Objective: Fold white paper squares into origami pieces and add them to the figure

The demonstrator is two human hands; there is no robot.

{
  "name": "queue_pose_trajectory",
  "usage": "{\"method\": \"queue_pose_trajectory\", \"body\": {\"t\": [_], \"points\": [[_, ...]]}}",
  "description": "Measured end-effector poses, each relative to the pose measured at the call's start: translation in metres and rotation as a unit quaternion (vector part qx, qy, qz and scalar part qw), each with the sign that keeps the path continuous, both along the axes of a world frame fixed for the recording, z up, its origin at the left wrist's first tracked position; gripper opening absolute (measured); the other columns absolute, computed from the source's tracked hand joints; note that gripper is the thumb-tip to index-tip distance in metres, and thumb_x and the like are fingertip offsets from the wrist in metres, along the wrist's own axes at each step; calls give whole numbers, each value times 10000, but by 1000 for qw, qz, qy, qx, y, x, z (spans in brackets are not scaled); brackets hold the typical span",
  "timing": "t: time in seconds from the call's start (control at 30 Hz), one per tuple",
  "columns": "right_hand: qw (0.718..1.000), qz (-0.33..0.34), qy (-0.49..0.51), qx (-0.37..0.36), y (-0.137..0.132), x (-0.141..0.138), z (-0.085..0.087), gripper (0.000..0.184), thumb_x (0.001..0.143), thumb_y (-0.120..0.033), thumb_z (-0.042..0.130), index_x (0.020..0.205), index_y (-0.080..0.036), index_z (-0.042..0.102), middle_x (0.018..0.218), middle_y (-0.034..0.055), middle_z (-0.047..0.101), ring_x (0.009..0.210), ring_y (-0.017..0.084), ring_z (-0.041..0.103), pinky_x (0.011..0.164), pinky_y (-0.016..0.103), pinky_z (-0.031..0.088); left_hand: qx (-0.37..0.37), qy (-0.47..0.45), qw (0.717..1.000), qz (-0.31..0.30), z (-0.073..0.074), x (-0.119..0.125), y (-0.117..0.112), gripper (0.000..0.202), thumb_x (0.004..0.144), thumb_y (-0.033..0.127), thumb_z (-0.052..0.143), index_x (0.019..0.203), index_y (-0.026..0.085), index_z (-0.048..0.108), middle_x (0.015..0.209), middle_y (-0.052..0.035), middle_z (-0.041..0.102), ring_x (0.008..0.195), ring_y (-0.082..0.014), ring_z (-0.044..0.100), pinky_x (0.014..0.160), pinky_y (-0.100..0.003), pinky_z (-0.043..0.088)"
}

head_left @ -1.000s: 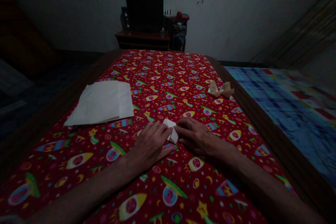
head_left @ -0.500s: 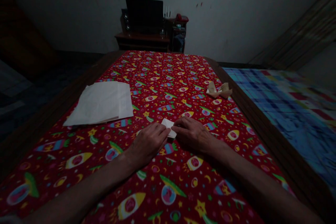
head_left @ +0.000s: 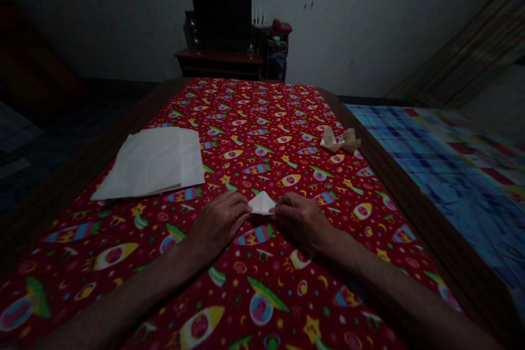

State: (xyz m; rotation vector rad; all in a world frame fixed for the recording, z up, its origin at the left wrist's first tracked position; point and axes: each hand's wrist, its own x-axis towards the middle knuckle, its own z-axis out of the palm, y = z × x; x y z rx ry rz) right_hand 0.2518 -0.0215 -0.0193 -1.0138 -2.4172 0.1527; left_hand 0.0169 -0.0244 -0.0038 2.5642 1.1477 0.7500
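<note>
The left hand (head_left: 217, 224) and the right hand (head_left: 303, 224) lie low at lower centre of the frame, palms down, forearms angling in from the bottom corners; between them sits a small folded white paper (head_left: 261, 203), its point toward the upper part of the frame, on the red rocket-print cloth (head_left: 254, 101) that covers the worktop; the left fingers (head_left: 241, 209) lie close together and reach the paper's left side, while the right fingers (head_left: 283, 206), also close together, reach its right side; the paper is touched from both sides, though I cannot tell whether either hand is gripping it; left of centre, well apart from the hands, lies a larger sheet of white paper (head_left: 150, 164), flat with a folded layer; at right of centre, near the worktop's wooden edge (head_left: 381, 180), sits a crumpled tan paper (head_left: 340, 140); beyond that edge, at right of the frame, spreads a blue checked bedcover (head_left: 435, 175); at top centre, against a pale wall (head_left: 361, 27), a low wooden cabinet (head_left: 217, 60) carries a dark monitor (head_left: 221, 19) with a speaker (head_left: 192, 30) at its left
</note>
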Motion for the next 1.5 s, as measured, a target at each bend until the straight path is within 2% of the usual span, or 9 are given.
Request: {"method": "queue_pose_trajectory", "body": {"t": [0.1,0.17,0.53,0.93,1.03,1.1,1.2,1.27,1.5], "points": [[991,-25,73,-108,0,-1,1,228,908,-316,504,813,-177,658,735,22,583,607,100,503,523,207,339,-36,-43,998,25,0,0,4,119,880,202,541,810,155,624,841,-35,608,797,-153,570,728,-277,477],[986,-42,98,-132,-2,-4,4,224,902,-302,513,778,-173,647,715,19,583,621,107,515,539,210,357,-52,-66,995,46,-2,0,7,137,877,217,550,774,155,618,814,-25,593,774,-144,566,707,-264,470],[990,-125,-3,-69,-8,-14,13,271,906,-290,477,664,-178,524,651,6,497,573,113,443,526,242,293,-46,-38,994,89,-7,4,11,212,908,270,479,739,163,551,819,-22,509,758,-154,521,695,-299,451],[979,-156,-95,-85,-6,-18,16,217,886,-285,490,710,-186,570,668,11,491,547,107,397,503,250,212,-21,4,995,101,-9,5,14,139,863,222,497,735,170,508,840,-31,469,784,-180,499,727,-347,457],[978,-158,-105,-82,-5,-18,15,206,886,-283,488,731,-188,584,678,17,501,542,108,402,501,254,211,-2,-5,995,104,-7,6,13,55,852,200,504,829,168,542,925,-56,507,865,-204,519,768,-375,474],[979,-161,-105,-71,-4,-18,14,197,888,-284,485,753,-190,593,684,18,505,543,110,408,502,255,216,34,4,996,83,-4,9,9,171,859,145,468,1003,175,555,1098,-92,524,1022,-236,509,860,-421,461],[982,-155,-94,-48,-4,-18,11,198,899,-286,471,785,-191,601,685,18,507,551,114,416,505,254,227,81,61,995,-23,-2,14,1,480,840,23,369,1284,194,431,1351,-100,453,1269,-242,383,1036,-491,344],[985,-146,-85,-39,-5,-17,10,180,898,-264,470,798,-189,600,693,18,509,559,114,421,506,249,234,88,108,987,-82,-3,18,-6,575,823,-8,338,1369,173,338,1423,-93,402,1347,-224,297,1106,-504,246],[986,-146,-77,-13,-7,-18,6,230,931,-267,419,767,-178,554,679,17,495,577,125,415,527,260,251,52,161,985,-47,-6,21,-21,509,936,276,381,1409,116,281,1473,-119,319,1379,-219,247,1130,-467,224]]}}
